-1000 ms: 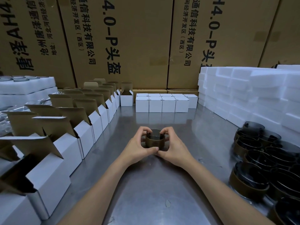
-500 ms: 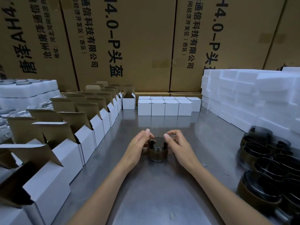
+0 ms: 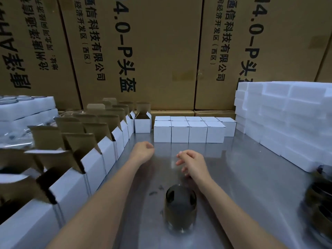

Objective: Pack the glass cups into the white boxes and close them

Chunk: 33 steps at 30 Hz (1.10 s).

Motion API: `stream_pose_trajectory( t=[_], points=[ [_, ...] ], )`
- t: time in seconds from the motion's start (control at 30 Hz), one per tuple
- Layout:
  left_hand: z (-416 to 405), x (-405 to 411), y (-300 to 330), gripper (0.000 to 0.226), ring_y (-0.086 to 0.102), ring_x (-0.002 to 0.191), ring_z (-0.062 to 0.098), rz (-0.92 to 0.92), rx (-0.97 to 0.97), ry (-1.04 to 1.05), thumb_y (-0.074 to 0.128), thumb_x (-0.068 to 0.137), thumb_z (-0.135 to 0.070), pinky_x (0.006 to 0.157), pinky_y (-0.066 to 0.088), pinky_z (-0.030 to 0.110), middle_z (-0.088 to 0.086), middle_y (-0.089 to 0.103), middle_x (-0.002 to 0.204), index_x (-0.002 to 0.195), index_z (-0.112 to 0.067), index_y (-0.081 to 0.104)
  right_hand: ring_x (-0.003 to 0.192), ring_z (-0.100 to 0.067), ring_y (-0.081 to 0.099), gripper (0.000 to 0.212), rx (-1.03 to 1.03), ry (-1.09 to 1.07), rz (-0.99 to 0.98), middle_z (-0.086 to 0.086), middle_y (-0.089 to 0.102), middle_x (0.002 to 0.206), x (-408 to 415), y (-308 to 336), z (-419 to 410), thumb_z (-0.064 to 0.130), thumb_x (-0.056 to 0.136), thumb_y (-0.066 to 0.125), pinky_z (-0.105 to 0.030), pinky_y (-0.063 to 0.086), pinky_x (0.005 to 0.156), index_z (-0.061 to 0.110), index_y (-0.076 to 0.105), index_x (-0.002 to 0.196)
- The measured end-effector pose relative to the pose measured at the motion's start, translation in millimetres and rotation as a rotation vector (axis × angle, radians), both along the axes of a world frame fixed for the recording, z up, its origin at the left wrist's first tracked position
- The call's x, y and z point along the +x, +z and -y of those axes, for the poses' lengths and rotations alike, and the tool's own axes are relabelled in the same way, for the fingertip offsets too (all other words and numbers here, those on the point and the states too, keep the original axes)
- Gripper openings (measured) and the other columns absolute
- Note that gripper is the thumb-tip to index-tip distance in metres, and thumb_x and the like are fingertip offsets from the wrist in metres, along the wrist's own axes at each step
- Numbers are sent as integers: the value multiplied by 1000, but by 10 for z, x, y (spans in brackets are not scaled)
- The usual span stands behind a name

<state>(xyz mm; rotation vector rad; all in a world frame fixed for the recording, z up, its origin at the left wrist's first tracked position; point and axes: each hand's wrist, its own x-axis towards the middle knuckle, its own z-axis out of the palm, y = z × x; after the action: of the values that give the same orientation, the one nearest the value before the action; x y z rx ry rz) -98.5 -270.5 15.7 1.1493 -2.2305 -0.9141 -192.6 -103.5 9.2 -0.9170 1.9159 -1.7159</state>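
- I count one glass cup (image 3: 180, 207) standing alone on the steel table (image 3: 242, 177), close to me and between the two forearms; it is dark, with a brown band round its lower half, and neither hand touches it.
- More banded cups (image 3: 321, 200) crowd the right edge; they are cut off and blurred there, so I will not put a number on them.
- Closed white boxes (image 3: 188, 131): four in the front row, and at least five lids show in the row behind, the last one sticking out to the right.
- One open white box (image 3: 142, 124) stands by itself just left of that block, its flaps up.
- A long line of open boxes (image 3: 100, 159) runs down the left side toward me, brown flaps raised; I make out perhaps eight or nine, but the near ones are smeared and I can't count them surely.
- White foam blocks (image 3: 287, 119) are stacked in several layers on the right; foam trays (image 3: 27, 108) sit at far left.
- Three big brown cartons (image 3: 143, 51) with black print fill the back, plus the edge of a fourth.
- My left hand (image 3: 142, 151) hangs above the table near the closed block, fingers loosely curled under, gripping nothing.
- My right hand (image 3: 192, 163) is also empty, fingers relaxed and slightly spread, pointing left, beyond the cup.
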Motion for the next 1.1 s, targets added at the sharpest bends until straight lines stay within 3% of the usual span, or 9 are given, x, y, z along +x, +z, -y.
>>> stream_pose_trajectory(
  t=[0.1,0.17,0.27,0.37,0.47,0.57,0.73,0.97,1.1],
  points=[
    [360,-203,122,26,54,106,22,154,-98,-3,53,94,-16,88,45,27,8,56,123,119,-11,61,35,-2,43,25,25,-22,-56,6,64,54,-128,-15,262,23,93,55,-16,35,40,21,63,70],
    [579,-332,216,27,54,99,19,241,-196,-18,52,94,-16,81,46,25,9,51,124,119,-11,62,38,-3,45,24,66,-52,-106,9,64,52,-172,-41,394,25,92,55,-19,40,48,21,64,70],
    [874,-495,361,42,40,131,30,418,-326,12,51,92,-16,101,40,37,8,21,153,133,-19,53,61,-4,61,21,211,-105,-276,13,67,59,-173,-122,469,35,88,54,-25,44,61,24,64,73],
    [1133,-637,481,42,15,145,27,564,-460,21,46,93,-16,112,30,41,5,0,161,134,-18,54,77,-12,64,21,281,-129,-348,12,69,69,-149,-147,484,42,87,54,-27,46,68,27,64,77],
    [1344,-757,475,43,0,148,27,670,-476,-5,41,95,-15,115,23,44,4,-6,161,136,-15,51,81,-11,64,21,292,-149,-367,15,68,70,-152,-131,487,44,87,53,-26,44,67,28,64,78],
    [1444,-765,381,50,0,147,30,776,-470,-44,43,94,-17,116,17,47,5,-1,161,144,-13,39,81,-8,63,21,302,-135,-373,18,68,68,-139,-128,482,46,87,52,-26,45,70,30,62,78],
    [1411,-699,329,44,36,124,24,621,-536,9,52,89,-20,96,37,35,4,34,136,131,-8,49,75,-8,64,21,309,-112,-372,20,67,65,-150,-124,488,46,87,50,-25,47,70,31,60,77],
    [964,-530,384,44,40,122,25,467,-581,86,55,88,-15,94,45,35,7,36,138,130,-6,50,63,-1,61,19,185,-107,-284,16,66,58,-144,-118,463,37,87,55,-26,47,66,27,63,73],
    [505,-400,483,27,41,112,26,265,-629,113,54,85,-12,85,46,35,8,42,127,109,0,59,45,-4,51,19,-12,-130,-131,8,65,54,-78,-71,308,26,89,57,-26,43,56,22,65,72]
  ],
)
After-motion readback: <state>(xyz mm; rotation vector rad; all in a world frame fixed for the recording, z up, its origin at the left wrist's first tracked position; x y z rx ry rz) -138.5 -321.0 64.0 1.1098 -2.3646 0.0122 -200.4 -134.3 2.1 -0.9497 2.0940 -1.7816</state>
